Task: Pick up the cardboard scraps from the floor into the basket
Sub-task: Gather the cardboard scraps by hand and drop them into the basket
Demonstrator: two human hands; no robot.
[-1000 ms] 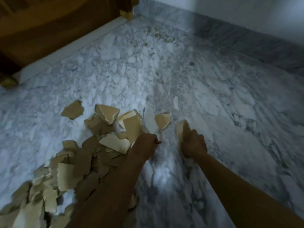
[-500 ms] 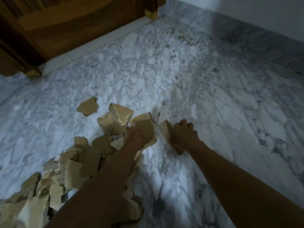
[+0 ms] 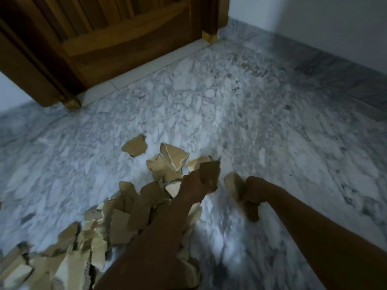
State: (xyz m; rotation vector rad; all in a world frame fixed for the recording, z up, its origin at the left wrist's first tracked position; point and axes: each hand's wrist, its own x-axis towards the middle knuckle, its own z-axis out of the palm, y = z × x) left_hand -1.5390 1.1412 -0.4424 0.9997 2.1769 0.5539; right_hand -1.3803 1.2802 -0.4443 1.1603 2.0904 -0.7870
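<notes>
Torn brown cardboard scraps (image 3: 117, 214) lie in a heap on the marble floor, stretching from the lower left corner toward the middle. One scrap (image 3: 135, 145) lies apart beyond the heap, and a folded piece (image 3: 170, 162) stands at the heap's far end. My left hand (image 3: 193, 185) grips a dark scrap (image 3: 210, 171) just above the heap's far edge. My right hand (image 3: 256, 189) holds a pale scrap (image 3: 233, 185) a short way to the right, with more cardboard (image 3: 250, 212) showing under the fist. No basket is in view.
A wooden door (image 3: 109, 38) in its frame closes off the far left. A white wall with a grey marble skirting (image 3: 335, 65) runs along the far right. Bare marble floor (image 3: 272, 122) spreads ahead and to the right.
Both hands have closed on scraps and lifted them slightly off the floor. The view has tilted up, so more of the door and wall shows.
</notes>
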